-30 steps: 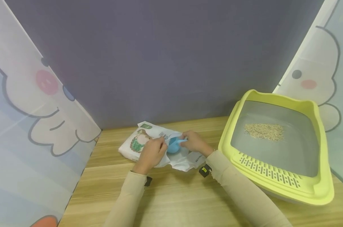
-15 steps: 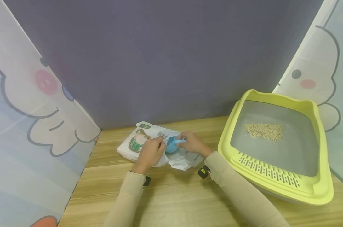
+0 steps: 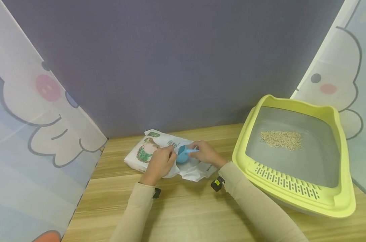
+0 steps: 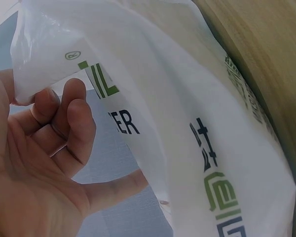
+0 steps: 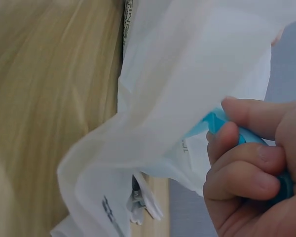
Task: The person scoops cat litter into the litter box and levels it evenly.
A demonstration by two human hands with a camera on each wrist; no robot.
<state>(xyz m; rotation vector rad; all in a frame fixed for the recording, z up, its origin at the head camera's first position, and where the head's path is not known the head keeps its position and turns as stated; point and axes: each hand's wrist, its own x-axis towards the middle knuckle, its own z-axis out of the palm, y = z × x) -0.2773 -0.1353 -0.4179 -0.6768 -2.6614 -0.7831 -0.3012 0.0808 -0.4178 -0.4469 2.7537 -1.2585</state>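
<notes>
A white printed bag (image 3: 167,138) lies on the wooden table, its mouth toward the right. My left hand (image 3: 161,161) pinches the edge of that mouth; in the left wrist view the bag's plastic (image 4: 153,98) is lifted between thumb and fingertips, with the little finger stretched out. With curled fingers my right hand (image 3: 207,153) grips the handle of a blue scoop (image 3: 182,157), whose bowl sits in the bag's opening. In the right wrist view, the bag's flap hides most of the bowl, and the blue handle (image 5: 249,136) runs through the fist.
To the right stands a yellow-rimmed grey litter box (image 3: 241,148) with a slotted front ledge. A patch of tan pellets (image 3: 281,139) lies on its floor. A dark wall (image 3: 176,67) closes off the back, and cartoon-printed panels (image 3: 25,134) flank the table (image 3: 183,215).
The scoop and my right hand have shifted slightly left, toward the bag's inside. The bag and my left hand have slid a little left too; both grips stay the same.
</notes>
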